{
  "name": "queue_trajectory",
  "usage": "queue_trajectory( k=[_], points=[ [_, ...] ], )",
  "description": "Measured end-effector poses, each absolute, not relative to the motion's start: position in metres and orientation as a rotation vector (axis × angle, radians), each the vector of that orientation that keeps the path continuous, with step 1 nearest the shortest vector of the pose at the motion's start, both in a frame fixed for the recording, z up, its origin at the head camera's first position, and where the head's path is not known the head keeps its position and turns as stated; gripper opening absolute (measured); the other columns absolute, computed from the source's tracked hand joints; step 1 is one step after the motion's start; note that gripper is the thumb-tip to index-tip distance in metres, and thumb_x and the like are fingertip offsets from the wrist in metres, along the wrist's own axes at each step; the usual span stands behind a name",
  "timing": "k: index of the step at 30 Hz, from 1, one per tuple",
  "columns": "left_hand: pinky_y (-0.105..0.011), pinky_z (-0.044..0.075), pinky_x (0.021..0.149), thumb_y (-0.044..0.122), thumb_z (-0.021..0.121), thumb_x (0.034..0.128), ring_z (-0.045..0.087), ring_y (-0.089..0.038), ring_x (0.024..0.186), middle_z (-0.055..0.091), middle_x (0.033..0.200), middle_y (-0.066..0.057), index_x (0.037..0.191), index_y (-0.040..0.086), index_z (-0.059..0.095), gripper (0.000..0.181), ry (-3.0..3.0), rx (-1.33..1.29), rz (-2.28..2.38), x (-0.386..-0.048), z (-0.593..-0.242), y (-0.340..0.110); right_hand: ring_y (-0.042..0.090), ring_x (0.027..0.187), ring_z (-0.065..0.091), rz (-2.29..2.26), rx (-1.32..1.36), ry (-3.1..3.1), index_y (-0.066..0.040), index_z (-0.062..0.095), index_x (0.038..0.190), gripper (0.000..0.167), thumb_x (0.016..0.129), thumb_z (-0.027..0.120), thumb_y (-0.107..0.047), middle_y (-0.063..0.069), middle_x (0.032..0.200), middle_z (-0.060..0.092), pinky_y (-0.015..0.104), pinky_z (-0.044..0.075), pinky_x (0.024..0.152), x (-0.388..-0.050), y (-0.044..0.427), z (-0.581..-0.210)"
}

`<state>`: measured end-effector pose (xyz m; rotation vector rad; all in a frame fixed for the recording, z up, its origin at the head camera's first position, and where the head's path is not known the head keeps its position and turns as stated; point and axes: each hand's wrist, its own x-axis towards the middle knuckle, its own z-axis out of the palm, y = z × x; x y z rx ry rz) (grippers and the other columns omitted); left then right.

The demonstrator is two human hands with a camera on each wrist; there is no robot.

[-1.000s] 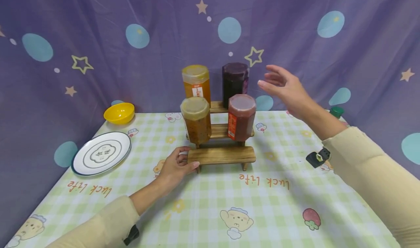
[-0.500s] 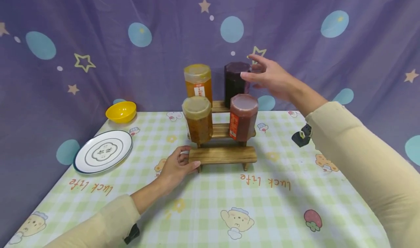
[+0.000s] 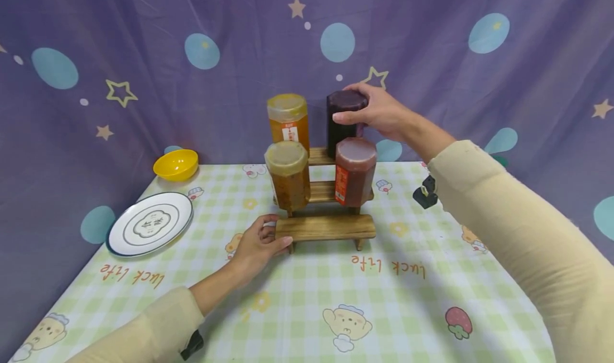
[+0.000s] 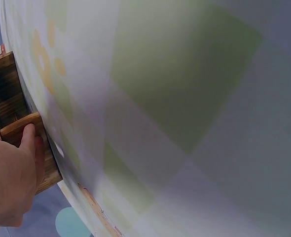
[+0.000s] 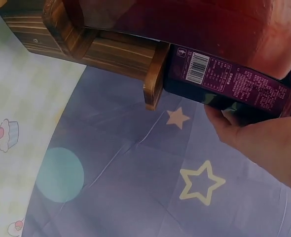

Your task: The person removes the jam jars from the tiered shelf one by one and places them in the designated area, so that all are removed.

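A three-step wooden stand (image 3: 326,227) sits mid-table. My left hand (image 3: 254,247) grips the left end of its lowest step, thumb in front; the left wrist view shows its fingers (image 4: 29,136) against the wood. On the top step, my right hand (image 3: 381,110) holds a dark purple jar (image 3: 338,131) near its lid, thumb in front and fingers behind. The right wrist view shows this jar's purple barcode label (image 5: 224,81). Beside it stands an orange-yellow jar (image 3: 292,120). The middle step bears a brownish jar with seeds (image 3: 290,184) and a red jar (image 3: 356,179).
A white plate (image 3: 120,243) with a dark rim lies at the left, and a yellow bowl (image 3: 175,171) stands behind it. Something green (image 3: 501,160) shows partly behind the right sleeve. A purple curtain (image 3: 412,32) hangs close behind the stand.
My right hand has moved left from beside the stand to the dark purple jar and taken hold of it. The left hand stays on the lowest step.
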<state>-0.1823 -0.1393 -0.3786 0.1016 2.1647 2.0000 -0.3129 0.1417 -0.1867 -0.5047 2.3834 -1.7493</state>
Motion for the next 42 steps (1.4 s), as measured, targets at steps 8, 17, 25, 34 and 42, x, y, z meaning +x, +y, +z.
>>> queue_trajectory(
  k=[8,17,25,34,42],
  points=[
    [-0.037,0.057,0.090,-0.001,0.069,0.0869,0.063,-0.023,0.100,0.054,0.120,-0.018,0.138,0.006,0.038,0.060,2.169,0.089,2.003,-0.181,-0.378,-0.139,0.020,0.085,0.055,-1.731,-0.493,2.411,-0.011,0.040,0.138,0.067,0.083,0.077,-0.017,0.012,0.115,0.052,0.025,0.052,0.056,-0.314,0.142,-0.188],
    [-0.036,0.058,0.089,-0.002,0.069,0.0868,0.064,-0.022,0.098,0.055,0.118,-0.018,0.137,0.007,0.039,0.059,2.171,0.088,2.007,-0.181,-0.378,-0.139,0.019,0.081,0.056,-1.804,-0.455,2.351,-0.010,0.046,0.133,0.066,0.077,0.082,-0.010,0.013,0.112,0.055,0.027,0.053,0.052,-0.314,0.144,-0.186],
    [-0.036,0.057,0.090,-0.001,0.069,0.0871,0.063,-0.023,0.101,0.055,0.118,-0.017,0.138,0.007,0.038,0.060,2.173,0.081,1.996,-0.180,-0.377,-0.139,0.019,0.077,0.059,-1.875,-0.417,2.343,-0.009,0.050,0.129,0.066,0.073,0.084,-0.006,0.012,0.107,0.059,0.028,0.055,0.052,-0.313,0.148,-0.184],
    [-0.036,0.057,0.090,0.000,0.069,0.0871,0.063,-0.025,0.102,0.055,0.120,-0.019,0.139,0.006,0.038,0.061,2.176,0.084,1.999,-0.181,-0.377,-0.139,0.021,0.102,0.059,-1.904,-0.391,2.402,-0.009,0.047,0.133,0.067,0.076,0.083,-0.008,0.009,0.118,0.058,0.028,0.059,0.079,-0.307,0.184,-0.174],
    [-0.037,0.057,0.090,-0.001,0.069,0.0872,0.064,-0.022,0.098,0.056,0.118,-0.020,0.138,0.003,0.038,0.059,2.169,0.086,2.019,-0.181,-0.376,-0.138,0.018,0.100,0.060,-1.956,-0.312,2.377,-0.008,0.043,0.134,0.068,0.077,0.080,-0.003,0.007,0.118,0.057,0.024,0.059,0.075,-0.299,0.220,-0.176]
  ],
)
